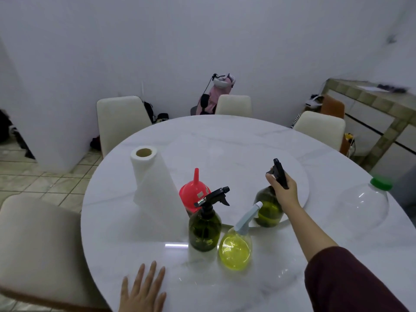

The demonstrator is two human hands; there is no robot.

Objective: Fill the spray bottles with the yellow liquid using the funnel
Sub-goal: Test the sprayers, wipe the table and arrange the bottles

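My right hand (284, 189) grips the black spray head of a dark green spray bottle (269, 209) that stands on the round turntable and holds some yellow liquid. A second dark green spray bottle (204, 228) with a black trigger head stands nearer me. Beside it is a clear round bottle (234, 248) full of yellow liquid, topped by a pale blue sprayer. A red funnel (193, 192) sits upside down behind them. My left hand (143, 289) lies flat with spread fingers on the white table (126, 233) near its front edge.
A paper towel roll (149, 183) stands left of the funnel. A large clear empty bottle (362, 206) with a green cap stands at the right. Cream chairs (119, 122) ring the table, and a tiled counter (382, 109) is at the far right.
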